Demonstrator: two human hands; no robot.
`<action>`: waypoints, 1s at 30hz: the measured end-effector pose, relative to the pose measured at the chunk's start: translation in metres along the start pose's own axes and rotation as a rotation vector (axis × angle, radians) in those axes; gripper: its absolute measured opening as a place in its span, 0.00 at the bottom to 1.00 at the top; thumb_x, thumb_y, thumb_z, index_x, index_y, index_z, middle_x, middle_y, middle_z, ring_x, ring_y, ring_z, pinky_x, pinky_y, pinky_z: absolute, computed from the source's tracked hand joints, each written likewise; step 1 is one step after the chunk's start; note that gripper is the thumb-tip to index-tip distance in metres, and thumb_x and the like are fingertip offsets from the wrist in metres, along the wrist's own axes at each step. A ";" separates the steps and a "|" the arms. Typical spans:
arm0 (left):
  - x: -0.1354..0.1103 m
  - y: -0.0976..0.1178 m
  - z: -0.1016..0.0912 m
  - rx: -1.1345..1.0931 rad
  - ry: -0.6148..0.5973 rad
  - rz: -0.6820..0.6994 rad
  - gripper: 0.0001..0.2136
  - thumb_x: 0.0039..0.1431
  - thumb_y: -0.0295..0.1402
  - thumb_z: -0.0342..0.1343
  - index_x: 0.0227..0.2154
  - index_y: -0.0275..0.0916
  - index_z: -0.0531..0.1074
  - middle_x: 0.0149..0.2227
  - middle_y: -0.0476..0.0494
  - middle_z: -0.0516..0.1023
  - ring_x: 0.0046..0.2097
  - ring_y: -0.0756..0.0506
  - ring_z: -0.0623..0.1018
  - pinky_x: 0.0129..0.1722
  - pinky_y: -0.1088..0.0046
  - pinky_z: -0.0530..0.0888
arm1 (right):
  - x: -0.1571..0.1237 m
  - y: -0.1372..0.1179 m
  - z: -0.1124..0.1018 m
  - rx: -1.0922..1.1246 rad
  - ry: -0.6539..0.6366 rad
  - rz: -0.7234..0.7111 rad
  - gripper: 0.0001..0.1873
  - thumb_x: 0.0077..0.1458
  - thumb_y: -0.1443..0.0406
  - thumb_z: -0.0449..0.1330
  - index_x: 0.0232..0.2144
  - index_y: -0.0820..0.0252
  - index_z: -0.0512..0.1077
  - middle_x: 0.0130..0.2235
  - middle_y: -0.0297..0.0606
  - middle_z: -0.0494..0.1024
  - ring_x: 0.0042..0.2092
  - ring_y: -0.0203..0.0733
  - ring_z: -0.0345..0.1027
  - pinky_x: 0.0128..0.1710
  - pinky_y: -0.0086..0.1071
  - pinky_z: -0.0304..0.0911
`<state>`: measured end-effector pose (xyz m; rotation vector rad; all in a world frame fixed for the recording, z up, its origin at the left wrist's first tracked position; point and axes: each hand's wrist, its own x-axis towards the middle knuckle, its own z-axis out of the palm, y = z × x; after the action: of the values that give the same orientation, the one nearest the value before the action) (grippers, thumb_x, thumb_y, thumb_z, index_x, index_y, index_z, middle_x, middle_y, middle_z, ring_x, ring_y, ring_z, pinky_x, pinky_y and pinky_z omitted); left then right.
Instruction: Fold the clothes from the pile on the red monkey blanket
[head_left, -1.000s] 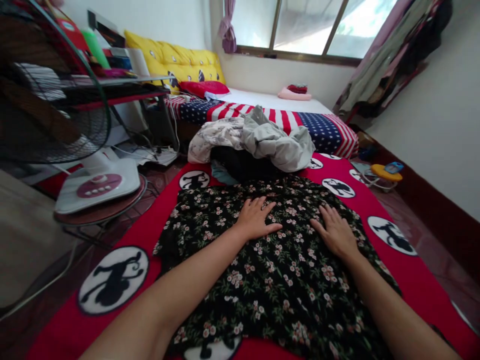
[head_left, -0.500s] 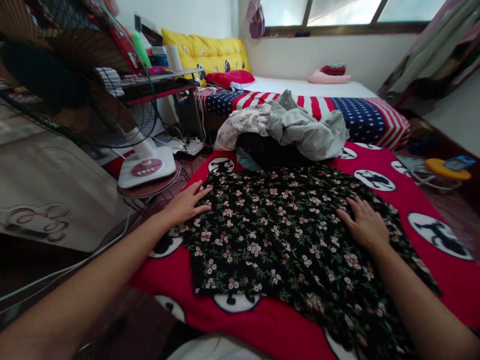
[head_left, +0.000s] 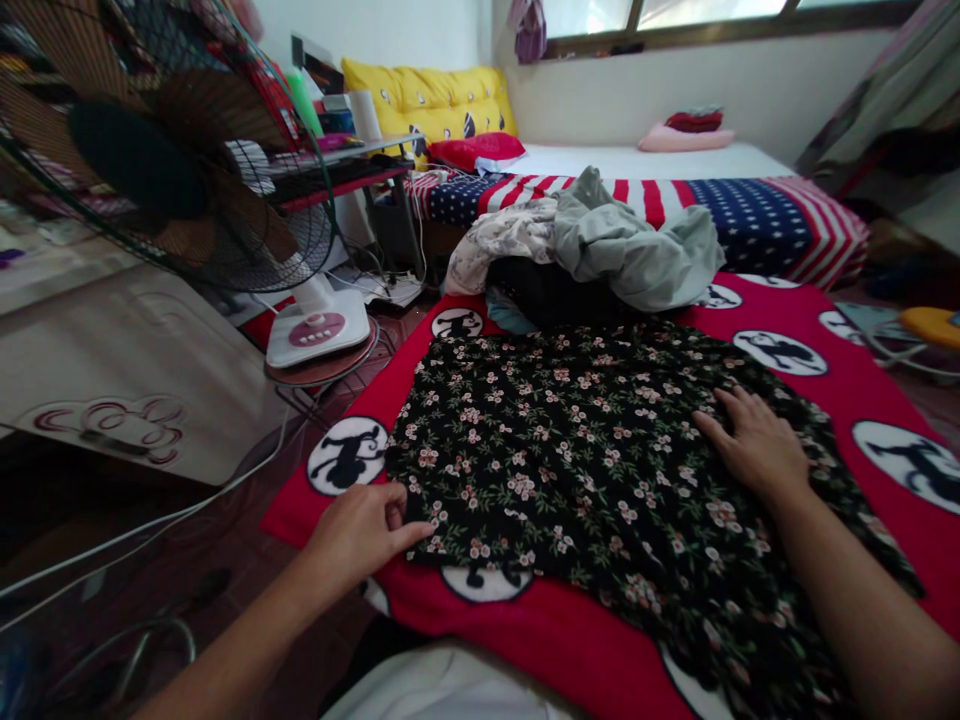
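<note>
1. At the far left, a fan (head_left: 137, 160) with a green hub stands with its white base on a round stool (head_left: 322, 372). Near it there is a pale cabinet (head_left: 180, 340) with a curly relief.
2. Behind the fan, a surface (head_left: 382, 147) carries a green bottle-like object (head_left: 304, 103) and other small articles.
3. The left hand (head_left: 375, 520) is at the near left corner of a black floral garment (head_left: 525, 440). Its fingers are curled in and its thumb is stretched over the fabric; one cannot tell whether it pinches the edge.
4. The garment lies in the middle, spread broadly with small wrinkles, on a red cloth (head_left: 585, 645) that has white ovals with dark figures.
5. At the far side, a yellow cushion (head_left: 427, 100) leans against the wall, and a red pillow (head_left: 478, 151) is before it.
6. Just beyond the garment lies a heap of clothes: a whitish patterned piece (head_left: 502, 235), a black piece (head_left: 551, 290) and a grey-green piece (head_left: 637, 245). Behind them is a bed (head_left: 592, 160) with a stars-and-stripes cover (head_left: 742, 215).
7. The right hand (head_left: 757, 440) rests palm down on the right part of the garment, fingers extended and slightly apart, grasping nothing.
8. At the far right, a yellow seat (head_left: 930, 325) is partly visible.
</note>
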<state>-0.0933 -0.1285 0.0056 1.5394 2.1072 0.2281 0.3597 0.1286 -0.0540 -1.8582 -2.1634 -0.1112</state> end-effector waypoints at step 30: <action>0.209 0.030 -0.049 -0.264 0.526 0.226 0.20 0.53 0.30 0.56 0.51 0.37 0.71 0.49 0.39 0.77 0.51 0.42 0.75 0.53 0.64 0.70 | 0.001 0.004 0.005 -0.005 0.037 -0.001 0.35 0.59 0.45 0.43 0.59 0.59 0.64 0.65 0.48 0.61 0.65 0.58 0.53 0.61 0.54 0.53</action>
<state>-0.1386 0.0829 -0.0033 1.6792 2.1510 1.0483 0.3626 0.1317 -0.0593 -1.8427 -2.1414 -0.1499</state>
